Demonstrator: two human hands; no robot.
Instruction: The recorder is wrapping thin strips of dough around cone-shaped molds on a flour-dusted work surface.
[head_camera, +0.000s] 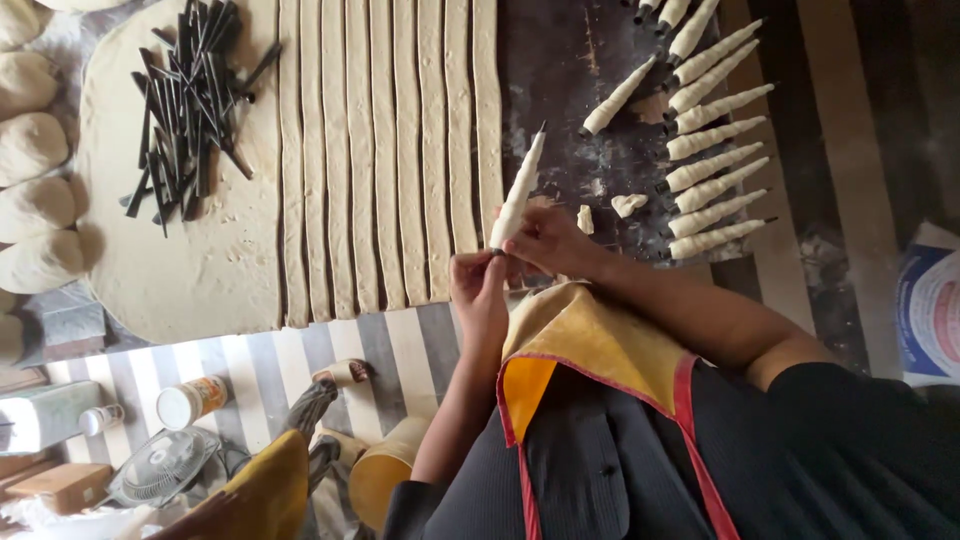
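Just right of the frame's middle, the two hands meet on one dough-wrapped cone (520, 190). The right hand (545, 240) pinches the cone's wide lower end between fingers and thumb, so the piece stands tilted with its dark tip pointing to the upper right. The left hand (478, 285) closes its fingertips just below, on the same wide end, where the dough wrap finishes.

The cone looks light and easy to lift with one hand. Its dark inner mould is probably stiff, but the raw dough skin is soft, slightly tacky and easy to dent or unwind. The base, where the mould gives firm backing, seems the safest place to hold it. A light pinch there should do, while squeezing mid-length would likely smear the spiral.

Above and left of the hands, long dough strips (385, 150) lie side by side on the surface (560, 60), cut from a rolled sheet. On the uncut part of the sheet, at upper left, lies a heap of bare dark cone moulds (190, 105). At upper right, finished wrapped cones (715, 165) lie in a fanned row, with two small dough scraps (628, 204) near them. Dough balls (30, 150) line the left edge.
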